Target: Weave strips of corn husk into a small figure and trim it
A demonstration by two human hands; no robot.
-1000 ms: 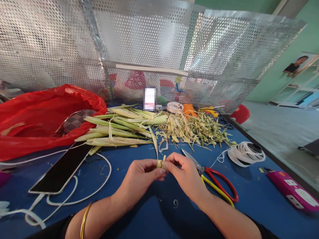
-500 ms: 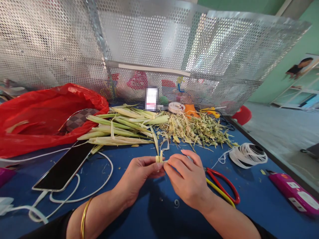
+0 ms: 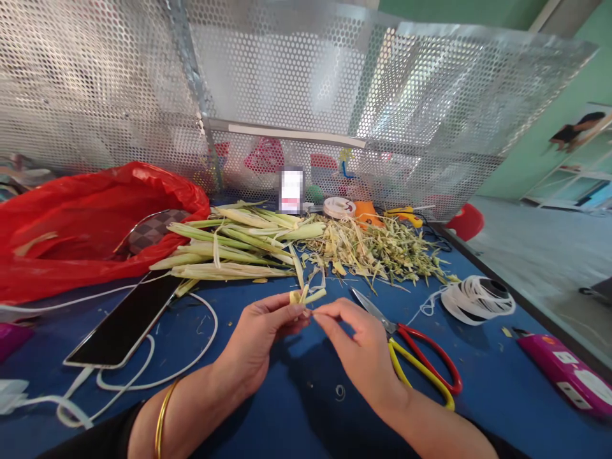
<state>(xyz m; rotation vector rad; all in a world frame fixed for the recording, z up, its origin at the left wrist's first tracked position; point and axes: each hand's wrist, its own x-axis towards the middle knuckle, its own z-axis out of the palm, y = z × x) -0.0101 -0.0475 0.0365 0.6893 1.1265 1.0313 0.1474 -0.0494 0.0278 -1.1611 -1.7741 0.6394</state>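
My left hand [image 3: 265,328] is closed, pinching a small folded strip of pale corn husk [image 3: 296,298] between thumb and fingers. One short end of the husk sticks out to the right. Close beside it, my right hand [image 3: 366,347] has thumb and forefinger pressed together near the left fingertips; what lies in that pinch is too fine to make out. Scissors [image 3: 375,310] with one red and one yellow handle lie just right of my right hand, partly behind it. Beyond both hands is a heap of long corn husks [image 3: 239,248].
Shredded husk [image 3: 382,252] is piled at the back right. A spool of white thread [image 3: 478,299] and a purple box [image 3: 564,370] are on the right. On the left are a red plastic bag [image 3: 143,185], a phone [image 3: 124,325] and white cables. A perforated metal screen [image 3: 296,76] backs the table.
My right hand has moved slightly down, its fingers more folded, uncovering the scissors' blades. The husk's short end has tipped from upright to the right.
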